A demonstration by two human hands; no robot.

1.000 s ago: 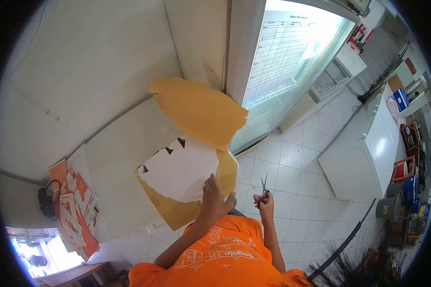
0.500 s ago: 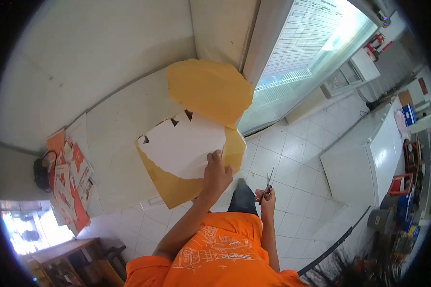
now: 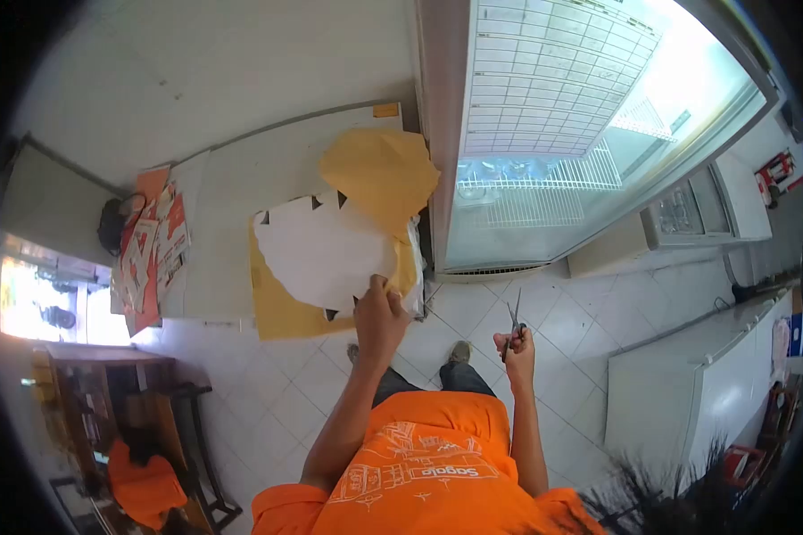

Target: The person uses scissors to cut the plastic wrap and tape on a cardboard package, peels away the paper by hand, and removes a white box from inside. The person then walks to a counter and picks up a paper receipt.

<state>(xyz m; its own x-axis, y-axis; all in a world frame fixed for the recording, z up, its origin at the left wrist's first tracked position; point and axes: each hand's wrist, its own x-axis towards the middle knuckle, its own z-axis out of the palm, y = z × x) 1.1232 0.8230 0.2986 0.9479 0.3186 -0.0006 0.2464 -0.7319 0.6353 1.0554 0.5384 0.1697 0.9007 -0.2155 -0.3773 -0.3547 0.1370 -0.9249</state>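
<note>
A large white sheet [image 3: 326, 250] with dark triangular marks along its edges lies on brown paper [image 3: 272, 308] on the counter. Another brown paper piece [image 3: 379, 169], rounded and uneven at the edge, stands out past the sheet's far right side. My left hand [image 3: 381, 321] is at the near right edge of the stack, its curled fingers closed on the brown paper beside the white sheet. Off to the right, over the floor, my right hand [image 3: 517, 348] grips scissors [image 3: 515, 316] by the handles; the slightly parted blades point away from me.
Red and white printed papers [image 3: 147, 254] and a black object [image 3: 111, 226] lie at the counter's left end. A glass-front fridge [image 3: 544, 241] stands right of the counter. A white chest-like unit [image 3: 651, 392] is farther right. A person in orange [image 3: 143, 486] is at lower left, near wooden furniture [image 3: 107, 357].
My view has shifted, bringing more of the fridge and the person at lower left into sight. My left hand stays at the paper's edge, and the scissors remain in my right hand.
</note>
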